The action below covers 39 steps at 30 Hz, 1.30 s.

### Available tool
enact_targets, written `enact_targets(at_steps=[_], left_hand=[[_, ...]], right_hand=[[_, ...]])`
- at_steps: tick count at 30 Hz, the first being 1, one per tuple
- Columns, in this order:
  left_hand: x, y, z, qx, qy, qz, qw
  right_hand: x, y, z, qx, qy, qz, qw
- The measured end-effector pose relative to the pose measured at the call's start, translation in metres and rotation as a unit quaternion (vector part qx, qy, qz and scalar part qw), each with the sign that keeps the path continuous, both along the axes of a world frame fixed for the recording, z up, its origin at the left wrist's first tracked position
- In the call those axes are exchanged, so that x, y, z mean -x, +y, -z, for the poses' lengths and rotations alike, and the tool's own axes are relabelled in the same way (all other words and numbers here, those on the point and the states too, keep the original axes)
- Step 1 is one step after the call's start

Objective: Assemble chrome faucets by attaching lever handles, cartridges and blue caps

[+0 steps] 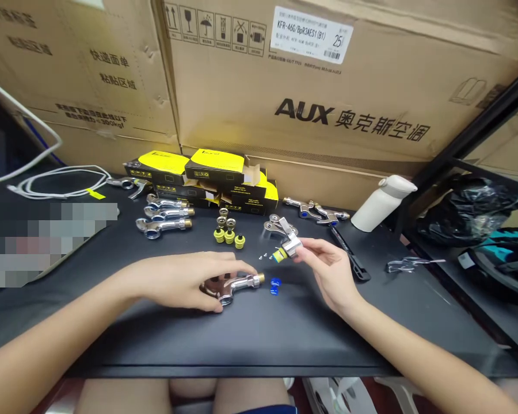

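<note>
My left hand [190, 279] is closed around a chrome tap body [240, 283] lying on the black table, its brass threaded end pointing right. Held between the fingers of my right hand [331, 273] is a chrome tap handle [292, 246], tilted, with a yellow and blue valve cartridge [280, 255] at its lower end. Blue plastic pieces [275, 286] lie between the hands, and tiny screws [265, 255] sit just behind them. Yellow cartridges [228, 236] and chrome ring nuts [223, 218] stand further back. Loose chrome handles [273, 225] lie behind my right hand's part.
Three more tap bodies [166, 226] lie at left, before stacked black-yellow boxes [218, 167]. Assembled taps [317, 213], a black bar-like tool [349, 253] and a white bottle [382, 202] are at right. Coiled white cable [60, 181] lies far left; large cartons [242, 86] wall the back.
</note>
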State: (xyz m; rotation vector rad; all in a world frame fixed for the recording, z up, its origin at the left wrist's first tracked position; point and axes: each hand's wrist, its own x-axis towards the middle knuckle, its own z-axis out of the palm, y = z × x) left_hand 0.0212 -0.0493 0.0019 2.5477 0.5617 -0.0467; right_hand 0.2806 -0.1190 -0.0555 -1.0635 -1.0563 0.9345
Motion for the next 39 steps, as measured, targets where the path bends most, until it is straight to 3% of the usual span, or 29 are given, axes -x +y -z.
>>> enact_targets(at_steps=[7, 13, 17, 22, 34, 39], left_hand=[[-0.008, 0.000, -0.005, 0.257, -0.055, -0.039, 0.964], [-0.023, -0.016, 0.013, 0.392, -0.111, -0.013, 0.913], [-0.033, -0.030, 0.023, 0.454, -0.165, -0.036, 0.875], [-0.038, -0.037, 0.020, 0.484, -0.164, -0.061, 0.857], [-0.039, -0.042, 0.024, 0.420, -0.221, -0.162, 0.865], [-0.039, -0.039, 0.028, 0.410, -0.229, -0.156, 0.869]], right_hand=[[-0.001, -0.001, -0.001, -0.018, -0.010, -0.006, 1.000], [-0.001, -0.005, -0.008, -0.024, 0.002, -0.077, 0.997], [-0.002, -0.010, -0.013, -0.061, -0.012, -0.123, 0.990], [-0.004, -0.019, -0.019, -0.090, -0.063, -0.149, 0.983], [-0.002, -0.031, -0.024, -0.111, -0.155, -0.155, 0.969], [-0.005, -0.031, -0.020, -0.082, -0.217, -0.162, 0.959]])
